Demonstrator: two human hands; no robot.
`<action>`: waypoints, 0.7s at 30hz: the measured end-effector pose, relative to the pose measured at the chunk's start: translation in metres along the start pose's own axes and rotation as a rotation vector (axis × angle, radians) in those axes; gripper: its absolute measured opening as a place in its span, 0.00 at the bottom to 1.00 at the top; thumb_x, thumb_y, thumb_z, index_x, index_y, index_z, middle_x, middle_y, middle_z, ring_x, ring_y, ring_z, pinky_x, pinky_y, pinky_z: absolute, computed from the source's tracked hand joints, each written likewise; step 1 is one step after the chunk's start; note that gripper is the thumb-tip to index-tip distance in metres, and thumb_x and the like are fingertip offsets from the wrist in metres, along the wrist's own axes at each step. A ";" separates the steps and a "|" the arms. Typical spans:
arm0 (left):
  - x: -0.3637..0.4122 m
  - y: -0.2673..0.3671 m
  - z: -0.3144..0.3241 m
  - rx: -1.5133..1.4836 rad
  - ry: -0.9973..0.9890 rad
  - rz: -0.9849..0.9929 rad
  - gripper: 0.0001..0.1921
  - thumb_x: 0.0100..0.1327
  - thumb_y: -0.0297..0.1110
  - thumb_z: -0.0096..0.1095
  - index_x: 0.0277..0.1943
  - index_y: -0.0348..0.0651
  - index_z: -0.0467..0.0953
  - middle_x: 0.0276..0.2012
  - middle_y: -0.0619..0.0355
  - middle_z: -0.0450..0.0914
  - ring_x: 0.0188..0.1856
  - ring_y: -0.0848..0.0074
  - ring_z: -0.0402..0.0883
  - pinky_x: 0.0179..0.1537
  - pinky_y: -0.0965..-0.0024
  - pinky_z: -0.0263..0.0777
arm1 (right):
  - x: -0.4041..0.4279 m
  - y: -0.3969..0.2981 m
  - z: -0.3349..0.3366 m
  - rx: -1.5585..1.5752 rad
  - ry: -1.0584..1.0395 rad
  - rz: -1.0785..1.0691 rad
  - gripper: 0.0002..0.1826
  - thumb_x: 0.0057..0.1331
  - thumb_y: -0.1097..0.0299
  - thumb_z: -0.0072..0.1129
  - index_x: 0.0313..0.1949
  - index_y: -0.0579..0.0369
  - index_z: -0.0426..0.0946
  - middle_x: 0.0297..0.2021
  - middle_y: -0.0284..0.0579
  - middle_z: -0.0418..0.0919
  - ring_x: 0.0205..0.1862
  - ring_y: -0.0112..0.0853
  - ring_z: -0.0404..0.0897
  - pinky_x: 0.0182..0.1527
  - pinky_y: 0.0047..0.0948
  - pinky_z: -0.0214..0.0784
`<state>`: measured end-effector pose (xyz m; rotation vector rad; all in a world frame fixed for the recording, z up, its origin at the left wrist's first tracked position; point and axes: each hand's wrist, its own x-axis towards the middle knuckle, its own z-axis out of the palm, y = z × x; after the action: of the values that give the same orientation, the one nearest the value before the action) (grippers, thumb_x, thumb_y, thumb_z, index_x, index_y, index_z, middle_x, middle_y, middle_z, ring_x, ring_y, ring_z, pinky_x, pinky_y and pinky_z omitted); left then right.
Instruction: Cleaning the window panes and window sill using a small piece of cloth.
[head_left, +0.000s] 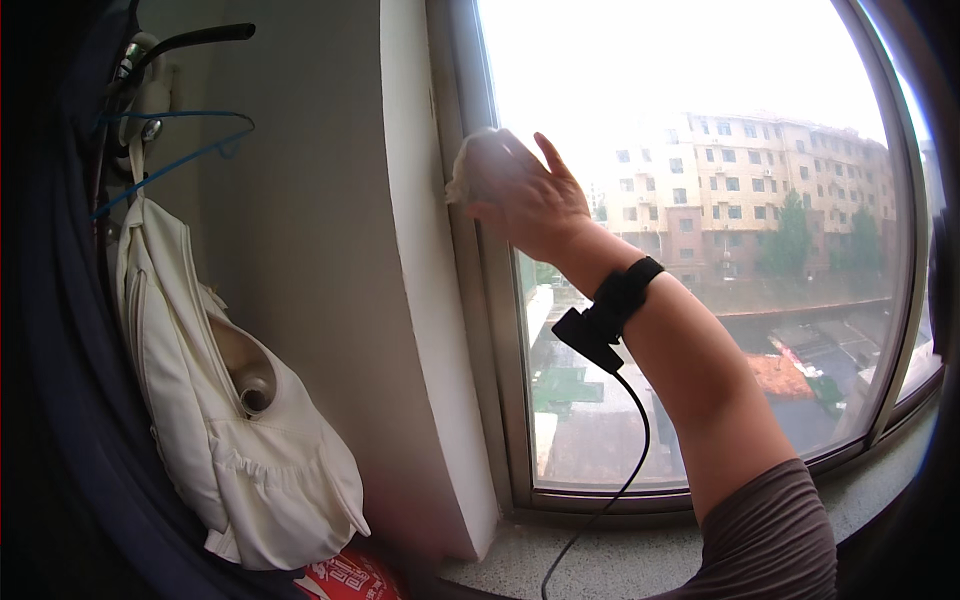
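Raised against the left side of the window, my right hand (544, 202) holds a crumpled whitish cloth (459, 174) under its fingers. The cloth lies at the metal window frame (491, 352), partly hidden by the fingers. One finger stands apart from the others, pointing upward near the window glass (585, 450). Around the forearm is a black strap (641, 277) with a small black device (587, 341). A black cable (643, 435) runs down from that device. My left hand is out of view.
A white backpack (262, 480) hangs at left beside a blue clothes hanger (176, 169) and dark fabric (60, 360). Beneath it sits a red printed bag (352, 577). A white wall corner (427, 322) juts out beside the window, above a speckled sill (622, 551).
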<state>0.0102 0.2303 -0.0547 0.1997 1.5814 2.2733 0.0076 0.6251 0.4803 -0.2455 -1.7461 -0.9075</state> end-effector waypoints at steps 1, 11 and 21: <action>0.001 -0.001 0.003 -0.009 -0.018 0.001 0.06 0.61 0.25 0.46 0.33 0.40 0.73 0.25 0.55 0.78 0.20 0.75 0.74 0.18 0.75 0.68 | 0.010 0.005 0.003 -0.038 0.057 0.037 0.36 0.66 0.40 0.39 0.67 0.47 0.52 0.66 0.32 0.56 0.70 0.26 0.45 0.71 0.38 0.31; -0.018 0.008 0.017 0.009 0.425 -0.266 0.06 0.60 0.27 0.51 0.40 0.41 0.74 0.32 0.56 0.79 0.32 0.74 0.77 0.33 0.71 0.72 | 0.133 0.058 0.000 -0.038 0.154 0.153 0.37 0.62 0.36 0.42 0.64 0.44 0.62 0.65 0.41 0.57 0.70 0.41 0.47 0.69 0.40 0.30; -0.026 -0.026 -0.023 0.029 0.217 -0.239 0.10 0.57 0.32 0.56 0.43 0.43 0.74 0.34 0.56 0.77 0.34 0.73 0.77 0.36 0.70 0.72 | 0.123 0.027 -0.015 -0.091 -0.205 0.219 0.46 0.64 0.31 0.30 0.69 0.54 0.44 0.71 0.49 0.40 0.73 0.43 0.29 0.70 0.47 0.17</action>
<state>0.0322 0.2087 -0.0853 -0.2262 1.6438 2.1442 -0.0124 0.6008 0.6029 -0.5956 -1.8243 -0.8243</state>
